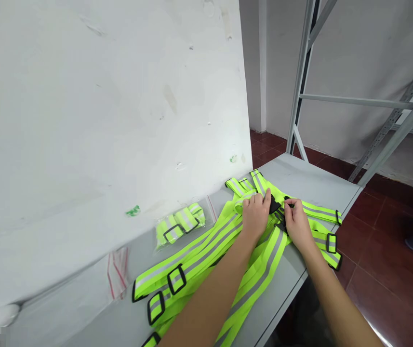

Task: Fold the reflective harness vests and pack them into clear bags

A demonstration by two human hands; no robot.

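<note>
Neon yellow-green reflective straps (260, 272) with grey stripes lie in an overlapping pile on the grey table, with black rectangular slides (176, 279) on several of them. At the upper part of the pile, my left hand (256, 214) is closed on a strap end with a black buckle (274, 206), its fingers lying along the edge. Close beside it, my right hand (296, 224) pinches at the black buckle's other part (281, 221). The two buckle parts are very near each other; my fingers partly hide how they meet.
A clear bag with a folded yellow-green strap (180, 225) lies left of the pile. Flat clear zip bags (117, 272) rest farther left. A white panel (119, 120) stands along the table's back. A metal shelf frame (358, 101) rises at the right, over red floor tiles.
</note>
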